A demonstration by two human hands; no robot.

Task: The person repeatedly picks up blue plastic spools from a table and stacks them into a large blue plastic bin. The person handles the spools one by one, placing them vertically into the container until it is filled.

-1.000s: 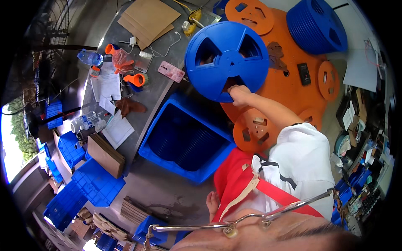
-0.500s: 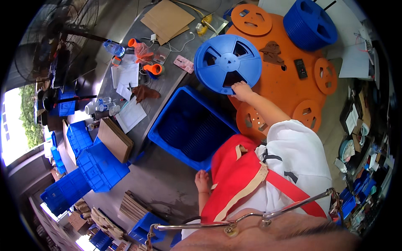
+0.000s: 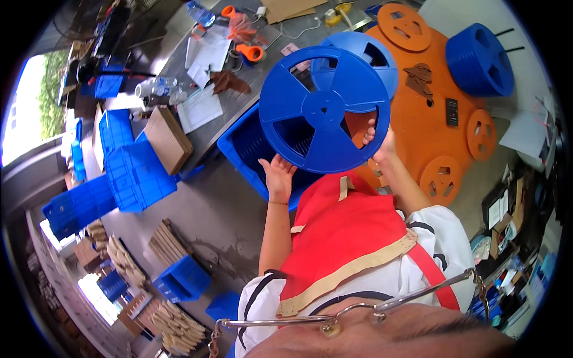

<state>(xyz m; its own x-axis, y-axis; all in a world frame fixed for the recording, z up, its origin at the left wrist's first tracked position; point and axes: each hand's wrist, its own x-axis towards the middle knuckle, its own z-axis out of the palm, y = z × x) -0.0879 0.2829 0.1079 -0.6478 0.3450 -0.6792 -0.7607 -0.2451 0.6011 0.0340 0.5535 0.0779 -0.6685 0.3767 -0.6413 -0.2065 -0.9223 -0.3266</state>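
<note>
A flat dark-blue plastic reel [image 3: 323,108] with cut-out windows is raised in front of me, above the edge of the blue bin [image 3: 243,146]. My right hand [image 3: 382,142] grips its right rim, with the fingers through a window. At the lower left rim, my left hand [image 3: 279,176] is open, thumb spread and fingertips against or just below the edge; contact is hard to tell. Partly covered by the held reel, a lighter blue reel [image 3: 382,77] lies at the edge of the round orange table [image 3: 430,125]. Ribbed blue reels fill part of the bin.
Orange discs [image 3: 403,27] ring the table, which bears a brown cloth [image 3: 419,80] and a black device [image 3: 452,112]. A blue reel stack [image 3: 480,59] stands at the far right. Left are a grey workbench [image 3: 239,113] with papers and bottles, and blue crates [image 3: 140,176].
My right hand has left the lighter blue reel and now holds the dark-blue one up. My left hand has risen to its lower rim. The view has shifted.
</note>
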